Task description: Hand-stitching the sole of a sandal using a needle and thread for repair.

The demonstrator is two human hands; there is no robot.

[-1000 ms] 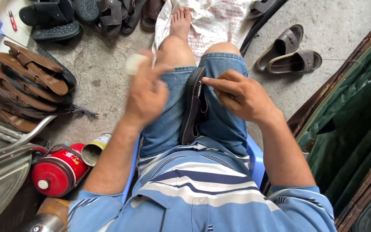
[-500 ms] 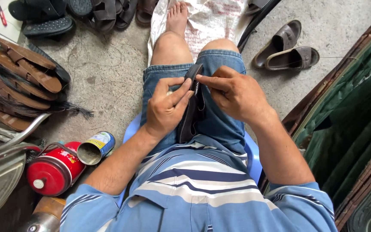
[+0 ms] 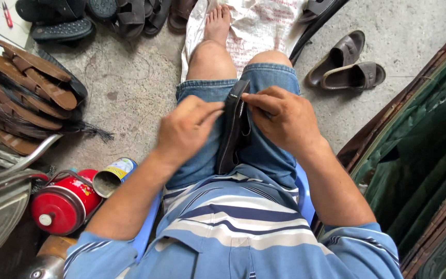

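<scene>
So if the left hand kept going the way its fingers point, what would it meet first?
The left hand points right, at the dark sandal held edge-up on the lap; it looks to be touching already, with the right hand just beyond.

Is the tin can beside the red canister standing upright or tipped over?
Tipped over: the tin can lies on its side by the red canister, open mouth showing.

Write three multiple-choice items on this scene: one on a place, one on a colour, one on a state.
1. Where does the dark sandal rest?
A on the lap
B on the floor
C on a shelf

2. What colour is the round canister?
A green
B red
C white

3. How is the open tin can lying?
A upright
B upside down
C tipped on its side

Answers:
1 A, it lies between the thighs, with the left hand and right hand on it.
2 B, its body is red.
3 C, its mouth faces sideways.
</scene>
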